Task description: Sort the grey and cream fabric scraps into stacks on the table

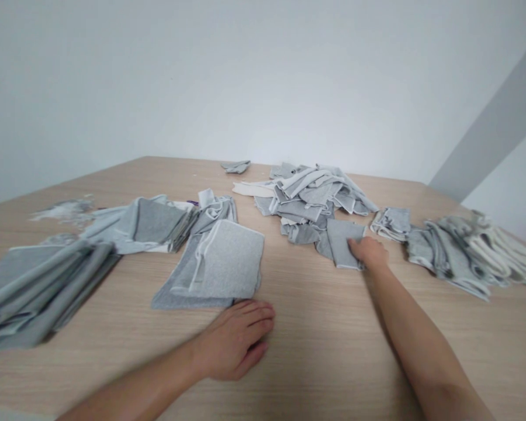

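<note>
Palm down on the table, my left hand [239,340] lies with its fingers loosely bent and the thumb apart, holding nothing. Just beyond its fingertips is a folded light grey cloth [232,257], which rests on a darker grey cloth [169,297]. My right hand [370,252] reaches forward and grips the right edge of a grey cloth piece [339,242], thumb on top and the other fingers mostly hidden. That piece lies at the front of a loose heap of grey cloths [311,196] with pale edges.
At the left are a stack of folded grey cloths [48,286] and another cloth pile [153,222], near white scraps [68,210]. A small folded bundle [392,223] and a row of grey and cream cloths [456,251] lie right. One cloth [236,167] sits near the wall.
</note>
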